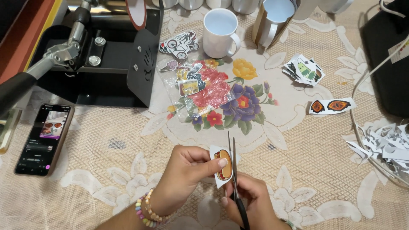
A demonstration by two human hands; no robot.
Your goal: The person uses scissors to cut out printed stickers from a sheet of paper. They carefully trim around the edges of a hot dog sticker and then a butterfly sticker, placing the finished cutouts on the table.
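Note:
My left hand (187,170) pinches a small paper cut-out printed with a burger (223,165), thumb on its face. My right hand (251,202) grips black-handled scissors (233,170) whose blades point away from me and run along the right edge of the burger paper. A beaded bracelet (147,211) circles my left wrist. Both hands hover low over the lace tablecloth (106,145) near the front edge.
A phone (44,138) lies at left beside a black heat press (98,55). Loose stickers on a clear bag (196,83), white mugs (219,32), a sticker pile (303,69), a strip with two orange shapes (331,105) and paper scraps (385,145) lie beyond.

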